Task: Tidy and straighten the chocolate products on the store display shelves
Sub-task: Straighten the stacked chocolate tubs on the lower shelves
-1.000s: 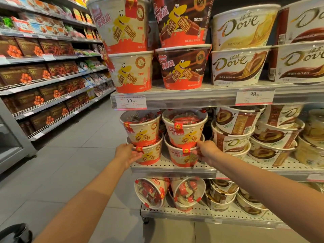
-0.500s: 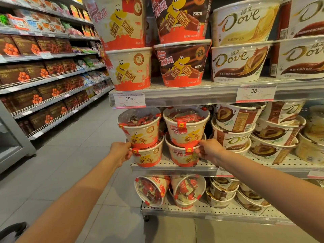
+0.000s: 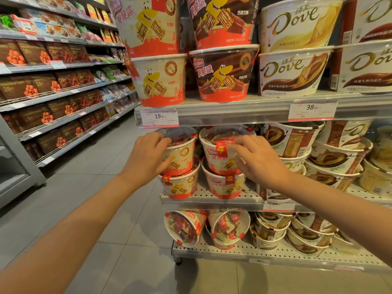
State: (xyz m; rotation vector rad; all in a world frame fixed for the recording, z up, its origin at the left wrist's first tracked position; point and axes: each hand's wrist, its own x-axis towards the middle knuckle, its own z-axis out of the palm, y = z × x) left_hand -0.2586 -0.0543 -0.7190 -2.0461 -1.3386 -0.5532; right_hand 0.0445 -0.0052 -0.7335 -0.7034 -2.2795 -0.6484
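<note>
— Where are my hands right now?

— Both sit at the centre of the frame, on the middle shelf (image 3: 212, 200). My left hand (image 3: 146, 155) curls its fingers over the rim and clear lid of the upper left wafer tub (image 3: 182, 154), thumb against its side, so it grips that tub. My right hand (image 3: 257, 161) does the same on the upper right wafer tub (image 3: 218, 153): fingers hooked over the lid edge, palm against its right wall.

— And what do those tubs rest on?

— Each is stacked on another of its kind: the lower left tub (image 3: 180, 185) and the lower right tub (image 3: 224, 184), both standing on the perforated shelf. The upper left one looks tilted slightly toward me.

— What surrounds them?

— Just right of my right hand, stacked Dove tubs (image 3: 294, 143) fill the rest of the shelf. Above, on the top shelf (image 3: 244, 111), larger wafer buckets (image 3: 161, 81) stand beside big Dove buckets (image 3: 294, 73), with price tags (image 3: 159, 117) reading 19.90 and 38.00 on the shelf edge. At the lower centre, two wafer tubs on the bottom shelf (image 3: 186, 228) lie tipped, lids facing outward. Brown chocolate boxes (image 3: 31, 88) line the aisle shelves at the left of the frame.
</note>
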